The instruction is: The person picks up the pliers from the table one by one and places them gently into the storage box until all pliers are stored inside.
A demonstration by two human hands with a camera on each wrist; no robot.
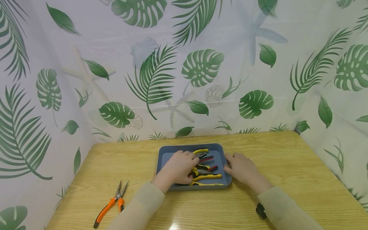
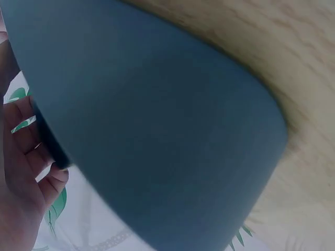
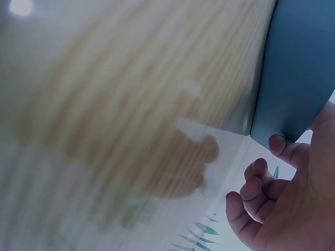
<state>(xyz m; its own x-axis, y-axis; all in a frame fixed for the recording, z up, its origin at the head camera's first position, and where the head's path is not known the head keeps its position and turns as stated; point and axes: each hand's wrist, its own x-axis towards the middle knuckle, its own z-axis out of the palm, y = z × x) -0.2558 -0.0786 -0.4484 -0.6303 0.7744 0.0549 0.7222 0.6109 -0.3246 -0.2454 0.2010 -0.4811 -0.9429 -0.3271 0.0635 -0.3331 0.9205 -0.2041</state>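
A blue-grey tray [image 1: 184, 187] holds several pliers [image 1: 207, 176], mostly yellow-handled, some with red or black handles. My left hand [image 1: 179, 167] reaches over the tray's left part, thumb near a yellow-and-black handle. In the left wrist view the tray wall [image 2: 146, 125] fills the middle; beyond it, my left fingers [image 2: 26, 136] curl at a dark bar, seemingly a pliers handle. My right hand [image 1: 242, 167] holds the tray's right rim. In the right wrist view one fingertip touches the outer wall [image 3: 293, 68] while the other fingers [image 3: 251, 188] curl loosely below.
Orange-handled long-nose pliers [image 1: 118, 198] lie on the wooden table [image 1: 302, 179], left of the tray, their jaws apart. Behind the table hangs a white leaf-print cloth [image 1: 172, 95]. A black band [image 1: 261, 210] shows at the right wrist.
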